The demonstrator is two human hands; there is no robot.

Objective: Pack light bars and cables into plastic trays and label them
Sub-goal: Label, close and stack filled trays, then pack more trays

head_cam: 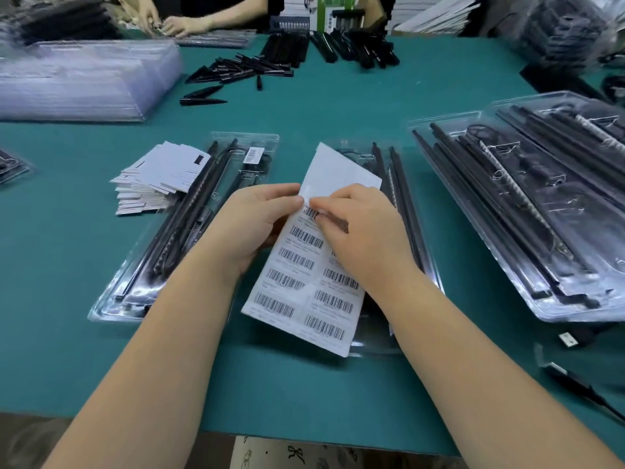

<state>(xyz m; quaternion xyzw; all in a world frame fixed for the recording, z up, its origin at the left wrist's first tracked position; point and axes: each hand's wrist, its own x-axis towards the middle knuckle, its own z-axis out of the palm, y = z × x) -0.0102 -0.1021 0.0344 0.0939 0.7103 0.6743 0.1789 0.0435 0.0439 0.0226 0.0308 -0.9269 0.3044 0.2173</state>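
Head view, both hands [257, 225] [358, 231] pinching barcode label sheet [304, 286] over packed tray [406, 211], table edge near.

Two hands [257, 221] [358, 231], one label sheet [304, 286], two packed trays in front [111, 299] [406, 184], two more stacked right [449, 130], one card pile [159, 174]

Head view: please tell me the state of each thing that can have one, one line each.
Label sheet: held over the middle tray, upper labels gone, lower barcode labels in place.
Left hand: grips the sheet's left edge.
Right hand: pinches a barcode label at the sheet's top row.
Left tray: packed, barcode label on it.
Middle tray: packed, mostly covered by the sheet.
Right trays: packed, overlapping each other.
Empty trays: stacked.
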